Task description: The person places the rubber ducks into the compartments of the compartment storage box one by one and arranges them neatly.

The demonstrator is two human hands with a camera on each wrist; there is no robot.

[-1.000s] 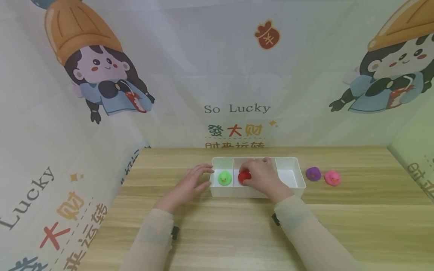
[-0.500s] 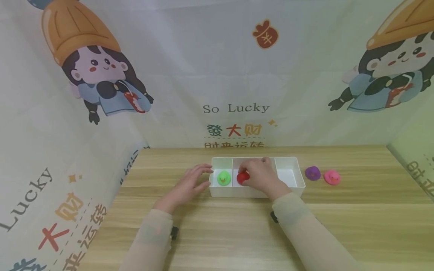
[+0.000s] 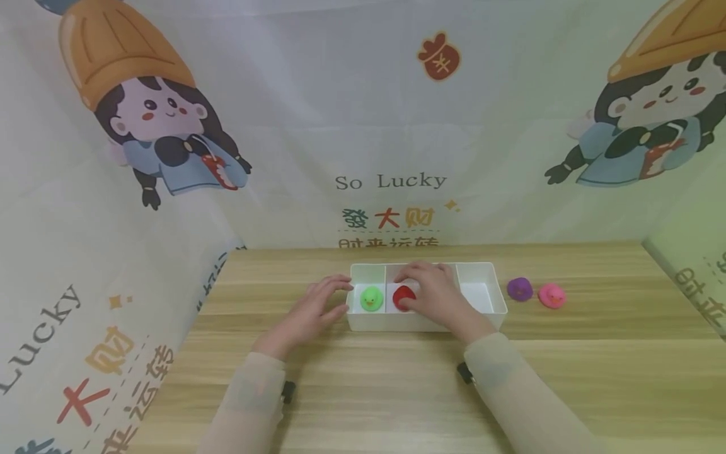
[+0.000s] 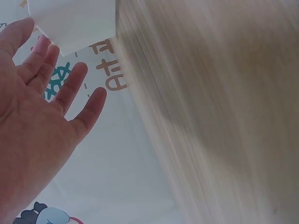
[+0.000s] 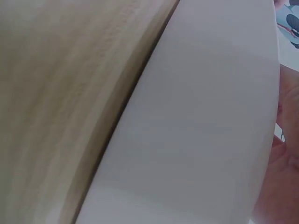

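Note:
A white divided box stands on the table in the head view. Its left compartment holds a green toy duck. In the middle one sits a round red toy, partly covered by my right hand. That hand reaches in over the front wall, its fingers spread above the red toy and the thumb close beside it. At the box's left end, my left hand has its fingers apart, fingertips right at the wall. The left wrist view shows this hand with loosely extended fingers by the box corner.
To the right of the box, a purple toy duck and a pink toy duck lie on the wooden table. A printed cloth hangs behind the table and along its sides.
My right fingers have lifted and spread away from the red toy, which stays in the middle compartment. My left hand keeps its place at the box's end. The head view has shifted slightly.

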